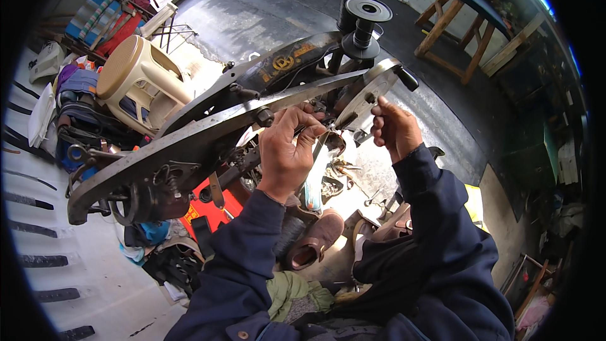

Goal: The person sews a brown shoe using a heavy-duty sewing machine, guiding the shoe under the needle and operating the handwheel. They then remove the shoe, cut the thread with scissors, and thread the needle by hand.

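Note:
A hand-cranked shoe-patching sewing machine [189, 129] with a long metal arm lies slantwise in front of me. My left hand [287, 155] is at the near side of the arm, beside a bolt, its thumb and forefinger pinched together. What those fingertips hold is too small to make out. My right hand [399, 129] is raised just right of the flat hand wheel [366, 98], its fingers curled and the thumb against the forefinger; anything between them cannot be seen. The wheel's black crank handle [408, 79] sticks out above that hand.
Spools of dark thread [363, 31] stand on the machine's far end. A beige plastic stool [142, 76] is at the left, among piled bags and cloth. Below my hands are a brown shoe [315, 240] and scattered tools. A wooden-legged stool [467, 22] stands far right.

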Demonstrator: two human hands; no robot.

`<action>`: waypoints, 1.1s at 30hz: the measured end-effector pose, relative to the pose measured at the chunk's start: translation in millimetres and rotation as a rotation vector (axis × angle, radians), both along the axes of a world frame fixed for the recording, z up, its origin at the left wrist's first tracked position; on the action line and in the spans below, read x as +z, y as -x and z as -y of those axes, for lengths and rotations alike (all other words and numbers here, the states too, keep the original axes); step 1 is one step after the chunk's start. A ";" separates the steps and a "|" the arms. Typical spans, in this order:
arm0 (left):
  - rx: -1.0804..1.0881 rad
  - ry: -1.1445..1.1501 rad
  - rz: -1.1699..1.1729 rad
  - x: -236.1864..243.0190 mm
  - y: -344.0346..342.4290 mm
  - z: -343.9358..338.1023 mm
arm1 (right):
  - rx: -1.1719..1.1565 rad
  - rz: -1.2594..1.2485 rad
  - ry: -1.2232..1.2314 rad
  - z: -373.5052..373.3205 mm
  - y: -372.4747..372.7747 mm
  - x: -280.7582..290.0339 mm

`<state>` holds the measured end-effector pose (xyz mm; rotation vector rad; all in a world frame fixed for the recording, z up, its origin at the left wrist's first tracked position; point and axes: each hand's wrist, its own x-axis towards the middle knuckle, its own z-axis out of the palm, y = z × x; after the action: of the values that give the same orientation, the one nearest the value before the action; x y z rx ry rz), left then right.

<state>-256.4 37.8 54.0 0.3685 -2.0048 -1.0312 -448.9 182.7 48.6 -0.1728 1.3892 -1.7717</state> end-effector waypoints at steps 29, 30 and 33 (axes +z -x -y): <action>0.030 -0.018 -0.050 4.0 0.8 -2.8 | 0.272 0.476 0.142 21.3 -63.6 -4.9; 0.035 0.000 -0.047 4.7 0.6 -2.6 | 0.280 0.461 0.173 21.6 -63.6 -4.4; 0.040 0.015 -0.044 5.7 0.5 -2.4 | 0.280 0.394 0.168 22.8 -64.6 -1.9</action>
<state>-256.9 40.2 59.7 0.3740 -1.9576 -0.9909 -384.3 159.9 46.7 -0.0956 0.8902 -1.5821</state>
